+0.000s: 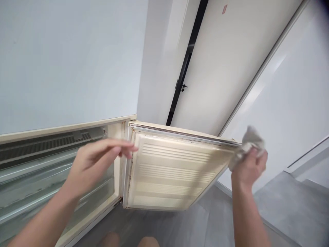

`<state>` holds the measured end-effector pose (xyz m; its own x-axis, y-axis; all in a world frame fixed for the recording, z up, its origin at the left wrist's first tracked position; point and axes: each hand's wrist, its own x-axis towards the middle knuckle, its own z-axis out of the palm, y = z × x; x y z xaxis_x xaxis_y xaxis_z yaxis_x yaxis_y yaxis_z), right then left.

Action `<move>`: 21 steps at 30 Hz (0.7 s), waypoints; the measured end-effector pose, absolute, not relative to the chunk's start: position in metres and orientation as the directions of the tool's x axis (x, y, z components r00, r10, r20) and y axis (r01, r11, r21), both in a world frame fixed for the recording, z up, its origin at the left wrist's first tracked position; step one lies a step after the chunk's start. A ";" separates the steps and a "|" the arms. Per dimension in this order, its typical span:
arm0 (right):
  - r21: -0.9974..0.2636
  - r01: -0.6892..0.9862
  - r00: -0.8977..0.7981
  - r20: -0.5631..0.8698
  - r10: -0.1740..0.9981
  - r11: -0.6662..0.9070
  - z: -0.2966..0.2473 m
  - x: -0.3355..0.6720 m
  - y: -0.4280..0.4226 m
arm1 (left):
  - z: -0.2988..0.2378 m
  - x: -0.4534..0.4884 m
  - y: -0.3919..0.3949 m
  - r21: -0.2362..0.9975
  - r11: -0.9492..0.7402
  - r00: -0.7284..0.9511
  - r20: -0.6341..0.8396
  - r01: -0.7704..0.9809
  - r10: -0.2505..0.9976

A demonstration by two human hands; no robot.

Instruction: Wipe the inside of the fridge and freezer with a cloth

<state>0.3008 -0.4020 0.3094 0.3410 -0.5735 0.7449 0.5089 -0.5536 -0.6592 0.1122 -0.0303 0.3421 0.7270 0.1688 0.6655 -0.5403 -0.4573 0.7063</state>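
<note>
A cream freezer door [169, 175] stands swung open to the right, its ribbed inner face toward me and a grimy seal along its top edge. My right hand [248, 166] is closed on a crumpled grey cloth [250, 142] pressed against the door's outer top corner. My left hand [99, 159] hovers open, fingers stretched toward the hinge side of the door, holding nothing. Behind that hand lies the open freezer compartment [38, 161] with a vent grille and clear shelf fronts.
The pale blue upper fridge door [66, 61] fills the top left. A white door with a black handle [183, 87] and white wall panels [290, 92] stand behind. Grey floor [288, 212] spreads to the lower right. My knees [128, 240] show at the bottom edge.
</note>
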 end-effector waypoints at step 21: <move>0.055 0.649 0.583 0.605 0.542 -0.759 0.368 0.295 -0.196 | 0.253 0.108 -0.001 0.869 -0.469 0.948 0.266 -0.158 0.174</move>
<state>0.2954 -0.1959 0.3684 0.5825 0.5424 0.6054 0.6489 -0.7589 0.0555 0.1084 -0.0013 0.2533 0.9481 0.1740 0.2660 -0.1576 -0.4694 0.8688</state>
